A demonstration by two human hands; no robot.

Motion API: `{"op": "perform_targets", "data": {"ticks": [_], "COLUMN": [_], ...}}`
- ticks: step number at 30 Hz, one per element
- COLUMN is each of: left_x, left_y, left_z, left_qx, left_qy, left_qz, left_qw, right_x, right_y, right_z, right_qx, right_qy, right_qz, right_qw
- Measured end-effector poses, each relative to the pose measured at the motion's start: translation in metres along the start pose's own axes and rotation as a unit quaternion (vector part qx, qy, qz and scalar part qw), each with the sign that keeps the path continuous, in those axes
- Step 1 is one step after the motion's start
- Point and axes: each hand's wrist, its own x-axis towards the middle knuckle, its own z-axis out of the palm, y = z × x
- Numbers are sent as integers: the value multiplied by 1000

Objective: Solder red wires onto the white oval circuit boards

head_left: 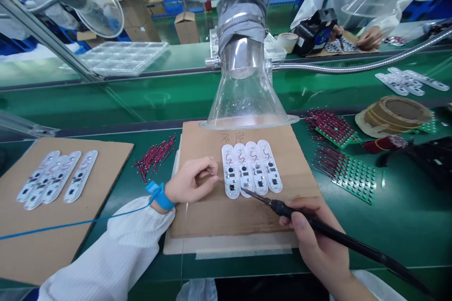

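My right hand (314,235) grips a black soldering iron (282,208) like a pen. Its tip reaches the lower end of the second of several white oval circuit boards (230,171), which lie side by side on a cardboard sheet (205,221). Each board carries small red wires and black chips. Left of the boards, my left hand (192,179) is closed in a pinch, with a thin strand of solder wire (221,180) pointing from its fingertips toward the boards. A blue wrist strap (160,195) with a cord circles my left wrist.
A clear fume hood (249,99) hangs above the boards. Red wires (155,157) lie left; green boards (356,181) and a tape roll (393,115) lie right. More white boards (81,176) rest on left cardboard (102,188). Opposite, a co-worker's hands (369,37) handle boards.
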Motion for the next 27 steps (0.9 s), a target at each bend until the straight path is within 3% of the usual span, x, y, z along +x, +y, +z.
{"op": "perform_targets", "data": {"ticks": [14, 27], "left_x": [2, 1], "left_y": [3, 4], "left_z": [4, 5], "left_qx": [15, 14], "left_qy": [-28, -32], "left_qz": [-1, -1], "left_qw": [999, 999], "right_x": [-4, 0], "right_y": [12, 11], "right_z": [4, 6], "right_qx": [-33, -32], "right_qy": [-39, -30], "right_qz": [20, -4], "right_qw": [998, 999]}}
